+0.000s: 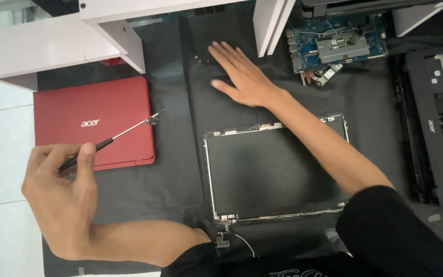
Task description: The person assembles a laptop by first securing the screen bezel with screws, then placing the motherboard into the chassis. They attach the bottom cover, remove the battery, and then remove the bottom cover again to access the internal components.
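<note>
Overhead view of a dark mat (170,184). Left hand (60,197) low at left, fingers curled, thumb and forefinger pinching a slim screwdriver (111,139) angled up to the right, tip over the corner of a closed red laptop (93,123), with what may be a small metal part (152,120) on it. Right hand (242,77) flat, fingers spread, on a black panel (201,102). Bare screen panel (273,169) just below the forearm. Blue circuit board (334,46) top right; black chassis (431,128) far right.

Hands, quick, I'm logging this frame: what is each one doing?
Left hand: closed on a screwdriver.
Right hand: open, flat on the black mat, holding nothing.
</note>
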